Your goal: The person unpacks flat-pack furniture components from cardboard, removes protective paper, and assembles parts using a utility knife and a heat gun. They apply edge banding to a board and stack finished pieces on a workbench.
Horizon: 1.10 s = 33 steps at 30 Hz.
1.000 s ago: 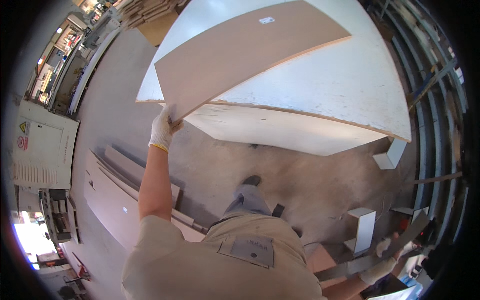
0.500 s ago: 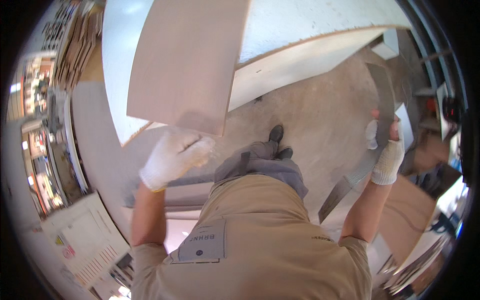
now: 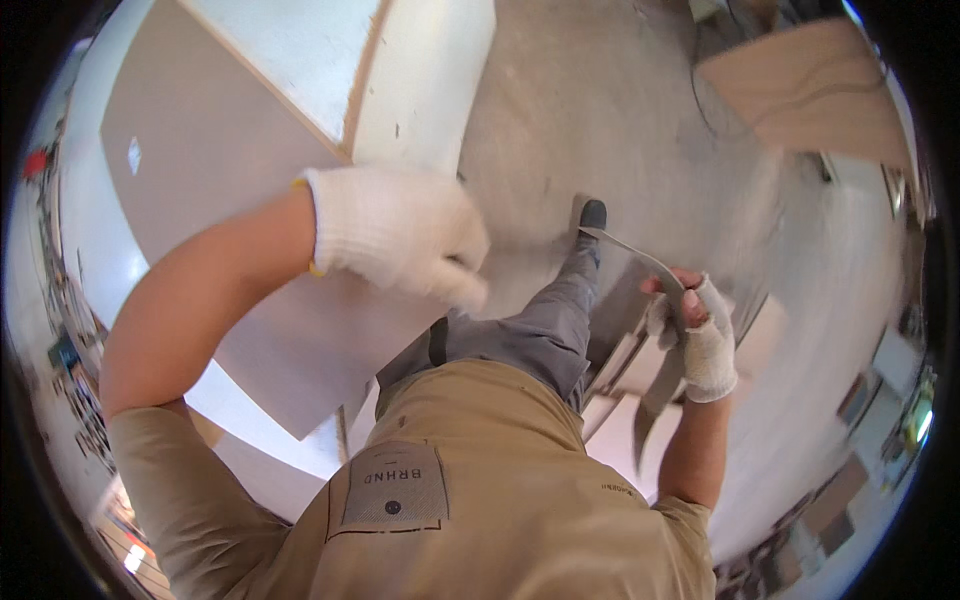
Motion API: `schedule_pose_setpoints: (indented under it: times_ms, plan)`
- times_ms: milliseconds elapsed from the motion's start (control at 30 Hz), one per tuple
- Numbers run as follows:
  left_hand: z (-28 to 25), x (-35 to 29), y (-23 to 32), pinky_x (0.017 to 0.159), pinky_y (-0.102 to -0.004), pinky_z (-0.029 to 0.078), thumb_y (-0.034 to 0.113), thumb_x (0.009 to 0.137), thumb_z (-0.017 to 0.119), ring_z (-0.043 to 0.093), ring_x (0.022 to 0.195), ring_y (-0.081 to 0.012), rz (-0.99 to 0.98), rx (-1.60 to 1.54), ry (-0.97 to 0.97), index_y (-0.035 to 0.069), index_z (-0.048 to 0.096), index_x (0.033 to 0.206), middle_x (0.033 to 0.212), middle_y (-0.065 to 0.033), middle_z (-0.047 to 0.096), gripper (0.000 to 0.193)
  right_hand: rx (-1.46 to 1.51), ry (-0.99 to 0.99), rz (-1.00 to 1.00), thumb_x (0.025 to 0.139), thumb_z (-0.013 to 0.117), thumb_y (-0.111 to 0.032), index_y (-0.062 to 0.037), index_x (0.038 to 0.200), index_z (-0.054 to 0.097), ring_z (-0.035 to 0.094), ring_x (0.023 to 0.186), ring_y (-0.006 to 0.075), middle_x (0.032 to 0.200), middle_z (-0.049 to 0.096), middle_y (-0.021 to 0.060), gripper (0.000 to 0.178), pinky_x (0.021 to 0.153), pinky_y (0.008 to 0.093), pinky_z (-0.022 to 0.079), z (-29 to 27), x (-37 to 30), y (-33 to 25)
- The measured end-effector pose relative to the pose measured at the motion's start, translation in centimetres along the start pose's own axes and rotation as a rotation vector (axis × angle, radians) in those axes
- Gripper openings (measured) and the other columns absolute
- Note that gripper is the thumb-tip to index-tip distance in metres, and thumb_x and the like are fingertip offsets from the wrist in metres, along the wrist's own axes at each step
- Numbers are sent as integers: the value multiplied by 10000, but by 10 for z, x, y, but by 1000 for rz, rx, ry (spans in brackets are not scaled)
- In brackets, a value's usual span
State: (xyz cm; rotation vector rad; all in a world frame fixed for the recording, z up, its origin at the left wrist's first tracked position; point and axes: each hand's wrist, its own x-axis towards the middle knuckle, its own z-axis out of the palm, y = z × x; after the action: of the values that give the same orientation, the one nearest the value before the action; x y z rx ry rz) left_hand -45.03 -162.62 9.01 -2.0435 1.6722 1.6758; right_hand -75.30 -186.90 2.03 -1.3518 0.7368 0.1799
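My right hand (image 3: pixel 700 335) wears a white glove with bare fingertips and is closed round a long, thin grey strip (image 3: pixel 645 415). The strip bends: one end reaches out toward my shoe, and the other hangs down beside my forearm. My left hand (image 3: pixel 400 235), in a white knitted glove, hangs over the right edge of a large taupe panel (image 3: pixel 215 130). Its fingers look bent but are smeared by motion, and nothing shows in them. Under the panel, a white board (image 3: pixel 300 45) with a rough brown edge is partly covered.
The concrete floor (image 3: pixel 560 110) stretches ahead and to the right. A brown board (image 3: pixel 815 85) stands at the far right, with a dark cable (image 3: pixel 697 95) near it. Pale pieces (image 3: pixel 625 370) lie low beside my legs. Assorted items blur along both rims.
The whole view has swung round, and the taupe panel now lies further left and closer to me. My left hand has moved up and across. The right hand still grips the strip, nearer my body.
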Motion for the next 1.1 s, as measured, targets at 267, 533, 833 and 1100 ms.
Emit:
schedule_pose_setpoints:
  times_ms: [267,533,833,1100]
  plan:
    - [9,18,5,787,-443,546,340,888,614,695,858,-366,42,102,-67,19,775,921,918,-210,732,360,-10,145,39,1062,621,-471,31,1369,612,633,788,123,1177,731,124,589,641,239,492,105,-99,38]
    - [18,20,-6,767,-387,552,296,860,664,691,812,-274,145,18,125,-38,753,930,857,-168,721,352,-209,182,-89,1084,607,-425,1,1307,690,608,798,128,917,667,44,488,730,287,499,121,-112,30]
    - [1,1,17,857,-330,588,262,922,703,759,961,-251,215,109,134,19,753,1183,1062,-150,799,359,-128,281,-198,1081,633,-423,22,1323,673,543,781,95,895,627,12,508,722,258,458,140,-90,45]
    - [5,1,11,804,-304,580,186,894,707,741,897,-185,21,-551,295,-21,746,1139,1006,-142,784,323,-123,321,-240,1077,639,-431,16,1326,667,532,773,104,876,616,17,513,728,264,459,145,-88,57]
